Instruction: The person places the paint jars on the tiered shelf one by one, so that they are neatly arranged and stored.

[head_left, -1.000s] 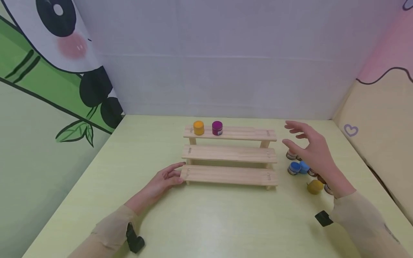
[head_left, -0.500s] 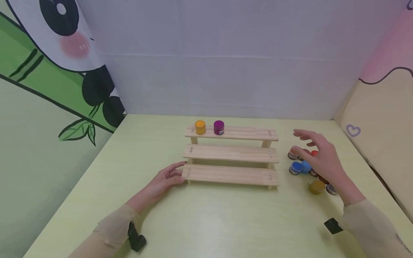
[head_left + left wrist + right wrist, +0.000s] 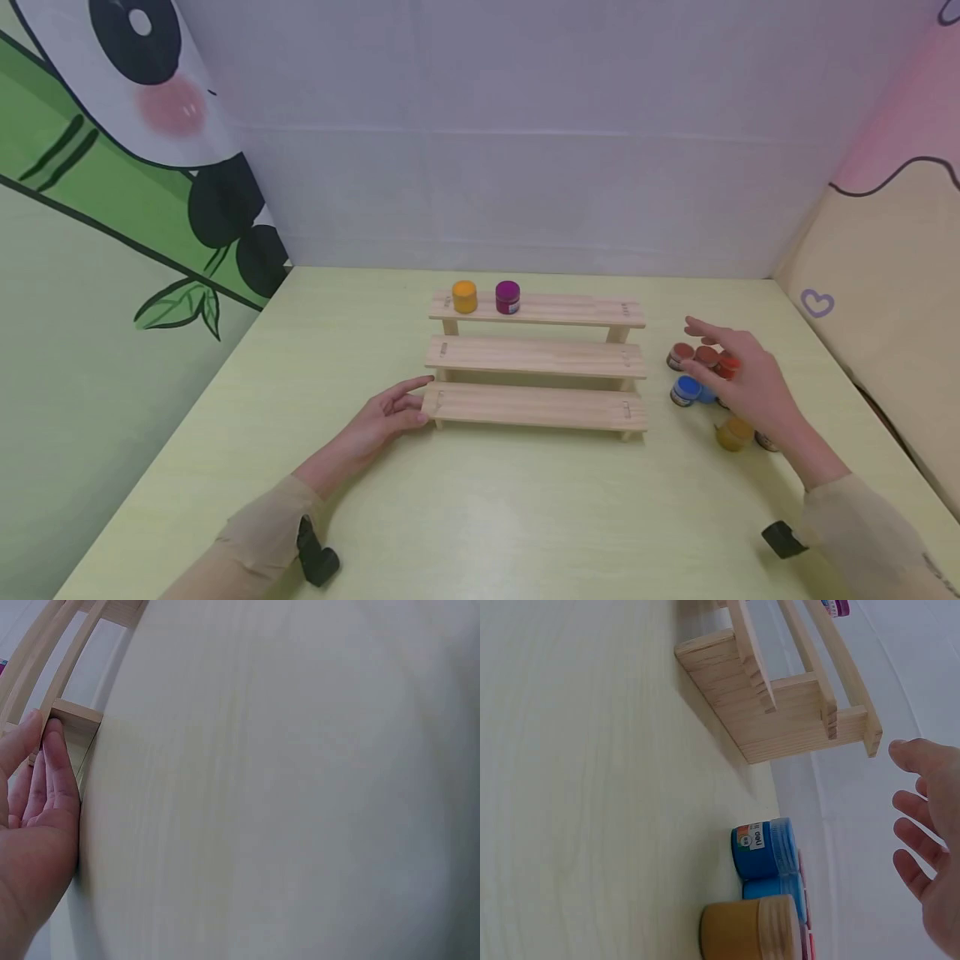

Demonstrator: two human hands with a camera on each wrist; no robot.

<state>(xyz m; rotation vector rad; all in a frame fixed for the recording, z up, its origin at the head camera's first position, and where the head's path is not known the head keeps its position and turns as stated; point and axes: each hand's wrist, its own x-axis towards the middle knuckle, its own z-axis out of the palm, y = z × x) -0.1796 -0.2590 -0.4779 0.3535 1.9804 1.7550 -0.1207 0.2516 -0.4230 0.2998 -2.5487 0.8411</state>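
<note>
A three-tier wooden shelf rack (image 3: 536, 358) stands mid-table. My left hand (image 3: 378, 427) holds the left end of its lowest board, the thumb on one face and fingers on the other in the left wrist view (image 3: 41, 825). On the top board sit a yellow-orange paint jar (image 3: 464, 297) and a purple one (image 3: 507, 297). To the rack's right, my right hand (image 3: 746, 383) hovers above several paint jars, fingers loosely bent and holding nothing. Among these are a brownish-red jar (image 3: 680, 357), a red jar (image 3: 727, 367), a blue jar (image 3: 685, 391) and an ochre jar (image 3: 734, 434). The hand hides some of them.
The pale wood-look table (image 3: 487, 508) extends in front of the rack. A plain whitish wall (image 3: 525, 200) rises behind it. Printed side panels border the table, with a panda and bamboo on the left and a heart (image 3: 817, 303) on the right.
My right hand has moved rightward and down toward the jars, uncovering the reddish ones at the back. The left hand keeps its place on the rack.
</note>
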